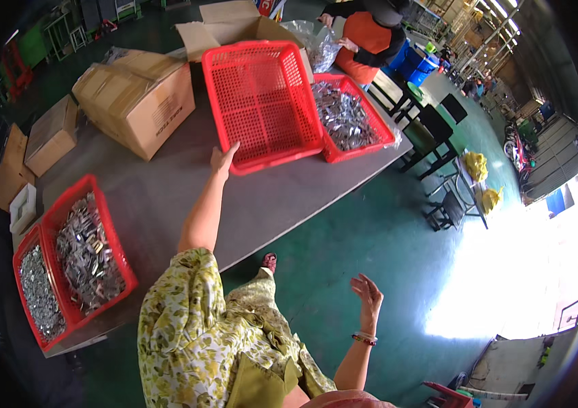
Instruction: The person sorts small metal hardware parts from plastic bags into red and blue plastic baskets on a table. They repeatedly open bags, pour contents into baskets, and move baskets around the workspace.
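At the near left corner of a red plastic basket (pixel 261 164), my left hand (pixel 221 162) grips the rim, with the arm stretched out over the table. No parts show inside this basket. Its right side overlaps a second red basket (pixel 374 122), which is filled with shiny metal parts (pixel 347 115). My right hand (pixel 368 292) hangs over the green floor away from the table, fingers loosely apart and holding nothing. A beaded bracelet (pixel 364 338) circles that wrist.
Two red baskets (pixel 117 262) of metal pieces stand at the table's left end. Cardboard boxes (pixel 146 102) line the far side of the grey table (pixel 268 211). Across the table, a person in orange and black (pixel 364 44) handles a clear plastic bag (pixel 321 51). Black chairs (pixel 432 132) stand right.
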Motion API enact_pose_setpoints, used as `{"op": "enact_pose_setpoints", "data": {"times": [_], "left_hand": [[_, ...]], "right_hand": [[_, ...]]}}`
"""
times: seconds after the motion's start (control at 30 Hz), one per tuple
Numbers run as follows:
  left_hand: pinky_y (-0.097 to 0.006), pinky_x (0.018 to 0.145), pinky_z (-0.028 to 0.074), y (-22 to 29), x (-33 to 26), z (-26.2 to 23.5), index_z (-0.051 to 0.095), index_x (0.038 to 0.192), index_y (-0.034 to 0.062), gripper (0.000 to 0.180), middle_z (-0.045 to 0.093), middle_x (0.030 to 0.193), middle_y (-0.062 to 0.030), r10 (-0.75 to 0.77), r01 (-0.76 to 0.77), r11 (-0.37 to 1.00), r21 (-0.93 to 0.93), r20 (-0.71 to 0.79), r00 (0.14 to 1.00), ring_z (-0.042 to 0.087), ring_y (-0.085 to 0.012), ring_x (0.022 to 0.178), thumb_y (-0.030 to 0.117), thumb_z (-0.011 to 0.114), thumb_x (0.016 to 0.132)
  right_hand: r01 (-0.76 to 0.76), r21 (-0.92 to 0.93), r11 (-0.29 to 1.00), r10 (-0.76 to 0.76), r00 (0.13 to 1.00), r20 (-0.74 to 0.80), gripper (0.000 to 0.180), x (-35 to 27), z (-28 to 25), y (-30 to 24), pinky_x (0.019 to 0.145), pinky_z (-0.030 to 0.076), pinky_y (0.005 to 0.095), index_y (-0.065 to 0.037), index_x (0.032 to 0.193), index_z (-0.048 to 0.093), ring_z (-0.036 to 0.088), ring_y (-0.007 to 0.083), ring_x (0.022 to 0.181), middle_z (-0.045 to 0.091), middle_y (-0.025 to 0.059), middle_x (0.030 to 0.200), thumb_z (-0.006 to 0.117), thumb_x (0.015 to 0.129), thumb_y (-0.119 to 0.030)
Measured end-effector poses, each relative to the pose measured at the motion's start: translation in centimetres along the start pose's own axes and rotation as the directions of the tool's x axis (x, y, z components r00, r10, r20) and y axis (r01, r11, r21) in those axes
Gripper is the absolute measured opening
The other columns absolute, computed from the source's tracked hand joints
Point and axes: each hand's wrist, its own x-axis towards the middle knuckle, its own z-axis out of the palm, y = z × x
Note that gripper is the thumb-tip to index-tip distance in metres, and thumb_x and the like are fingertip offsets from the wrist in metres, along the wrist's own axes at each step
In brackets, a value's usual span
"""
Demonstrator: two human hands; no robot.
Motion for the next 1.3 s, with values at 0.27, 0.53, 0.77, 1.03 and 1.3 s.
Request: {"op": "enact_pose_setpoints", "data": {"times": [0.27,0.53,0.77,1.03,1.3], "left_hand": [[-0.039,0.081,0.051,-9.0,8.7,0.2,0.061,0.118,0.0065,0.046,0.068,0.099,-0.0158,0.257,-0.234,0.953,0.192,-0.102,0.961,0.065,-0.0285,0.090,0.024,0.068,0.076],[-0.031,0.069,0.051,-4.7,-6.2,-13.5,0.064,0.101,-0.0003,0.032,0.064,0.084,-0.0053,-0.240,0.239,0.971,-0.021,-0.070,0.968,0.061,-0.0168,0.076,0.005,0.063,0.069],[-0.034,0.064,0.051,-5.4,-17.7,-14.8,0.062,0.108,-0.0036,0.038,0.066,0.090,-0.0099,-0.447,0.403,0.889,-0.216,-0.217,0.868,0.062,-0.0218,0.071,0.001,0.062,0.070],[-0.045,0.083,0.049,-4.1,-10.3,-2.1,0.057,0.121,-0.0002,0.043,0.063,0.107,-0.0187,0.181,0.494,0.512,0.702,-0.651,0.737,0.062,-0.0325,0.089,0.010,0.065,0.080],[-0.039,0.084,0.051,13.4,0.4,28.0,0.059,0.109,-0.0007,0.035,0.061,0.112,-0.0176,0.098,-0.059,0.845,0.532,-0.046,0.994,0.062,-0.0308,0.096,0.025,0.066,0.086]], "right_hand": [[-0.308,-0.038,0.951,0.305,0.950,-0.068,0.037,15.3,-6.0,6.7,0.075,0.055,0.0332,0.004,0.116,0.059,0.068,0.0224,0.084,0.069,0.0133,0.094,0.057,0.094,-0.026],[-0.268,0.210,0.940,0.301,0.943,-0.145,0.047,27.5,-8.5,8.6,0.064,0.054,0.0314,-0.001,0.123,0.052,0.061,0.0164,0.071,0.062,0.0070,0.086,0.058,0.093,-0.037],[0.413,-0.812,0.412,-0.678,0.735,0.030,0.046,56.8,-0.8,-1.1,0.098,0.036,0.0435,-0.007,0.138,0.041,0.050,0.0347,0.109,0.054,0.0200,0.120,0.050,0.093,-0.012],[0.445,-0.862,0.244,-0.102,0.895,0.434,0.049,89.0,4.3,-0.2,0.101,0.034,0.0537,-0.005,0.125,0.052,0.043,0.0406,0.122,0.052,0.0209,0.127,0.043,0.095,-0.042],[0.443,-0.541,0.715,0.046,0.742,0.668,0.042,90.1,7.0,2.3,0.078,0.048,0.0485,0.001,0.108,0.059,0.061,0.0420,0.095,0.063,0.0274,0.098,0.059,0.083,-0.032]]}}
